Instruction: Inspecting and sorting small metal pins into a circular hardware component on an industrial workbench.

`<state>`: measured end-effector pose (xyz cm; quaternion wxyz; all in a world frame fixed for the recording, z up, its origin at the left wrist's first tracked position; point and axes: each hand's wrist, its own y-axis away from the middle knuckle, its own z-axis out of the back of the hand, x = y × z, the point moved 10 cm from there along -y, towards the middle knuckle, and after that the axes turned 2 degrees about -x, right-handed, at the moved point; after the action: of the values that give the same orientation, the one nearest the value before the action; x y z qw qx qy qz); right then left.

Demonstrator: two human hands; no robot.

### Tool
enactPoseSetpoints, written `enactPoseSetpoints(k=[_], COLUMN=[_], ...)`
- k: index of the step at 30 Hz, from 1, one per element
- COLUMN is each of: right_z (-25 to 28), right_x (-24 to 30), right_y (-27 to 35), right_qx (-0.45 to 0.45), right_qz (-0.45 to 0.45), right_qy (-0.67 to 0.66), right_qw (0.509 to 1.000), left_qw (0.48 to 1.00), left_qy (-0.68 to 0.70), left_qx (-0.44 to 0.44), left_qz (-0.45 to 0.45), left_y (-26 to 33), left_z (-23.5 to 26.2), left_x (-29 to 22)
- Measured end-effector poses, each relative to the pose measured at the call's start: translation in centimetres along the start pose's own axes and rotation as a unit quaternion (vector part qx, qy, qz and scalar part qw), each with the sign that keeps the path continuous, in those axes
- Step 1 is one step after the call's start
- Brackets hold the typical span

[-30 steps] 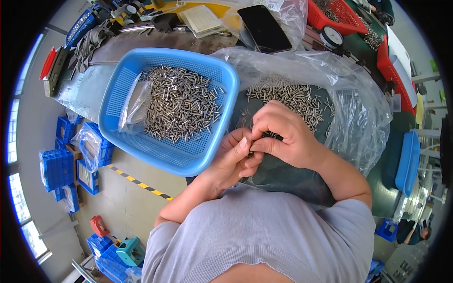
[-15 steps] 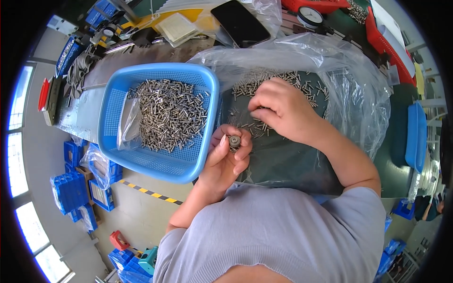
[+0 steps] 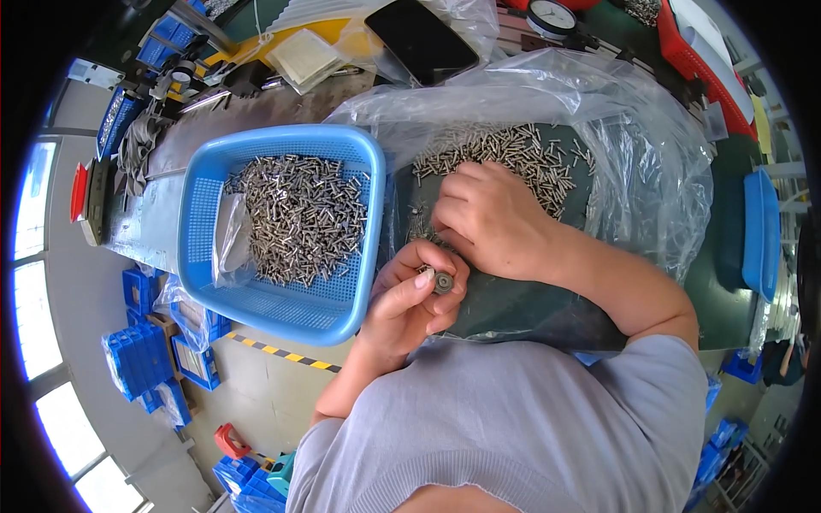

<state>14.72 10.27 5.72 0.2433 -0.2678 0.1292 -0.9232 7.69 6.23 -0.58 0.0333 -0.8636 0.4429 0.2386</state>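
Note:
Between its thumb and fingers, my left hand [image 3: 412, 301] grips a small round metal part [image 3: 442, 282] with a ringed end face. My right hand [image 3: 489, 218] is just beyond it, over the small metal pins [image 3: 513, 154] lying loose on the dark green table; its fingers curl down and their tips are hidden, so I cannot see what they pinch. A blue perforated plastic basket [image 3: 342, 329] stands to the left of my left hand. Inside it lie a heap of similar metal pins [image 3: 299, 222] and a clear plastic bag [image 3: 231, 239].
Clear plastic sheeting [image 3: 641, 162] surrounds the loose pins. A black phone [image 3: 422, 41] and a paper pad [image 3: 305, 58] lie at the back. A dial gauge [image 3: 552, 19] stands far right of them. A red bin [image 3: 697, 64] and a blue tray [image 3: 759, 235] line the right side.
My right hand has come down and left, close to my left hand. My left hand has shifted slightly right, still gripping the round metal part. The whole view has also shifted a little.

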Motion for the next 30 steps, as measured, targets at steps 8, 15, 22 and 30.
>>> enactPoseSetpoints(k=[8,15,22,30], right_z=[1.0,0.3,1.7,1.5], right_x=[-0.1,-1.1,-1.9,0.0], right_y=[-0.1,-0.4,-0.3,0.0], right_qx=[-0.04,0.028,0.028,0.021], right_qz=[0.006,-0.049,-0.183,-0.107], right_qy=[0.016,-0.07,-0.353,-0.361], right_qw=[0.999,0.996,0.917,0.926], left_qw=[0.999,0.999,0.998,0.996], left_qy=[-0.002,0.029,0.023,0.05], left_qx=[0.025,-0.022,-0.049,-0.069], left_qz=[0.028,0.013,-0.027,-0.03], left_y=[0.3,0.2,-0.1,0.0], left_z=[-0.8,0.2,0.6,1.1], left_x=[0.2,0.1,-0.4,-0.3])
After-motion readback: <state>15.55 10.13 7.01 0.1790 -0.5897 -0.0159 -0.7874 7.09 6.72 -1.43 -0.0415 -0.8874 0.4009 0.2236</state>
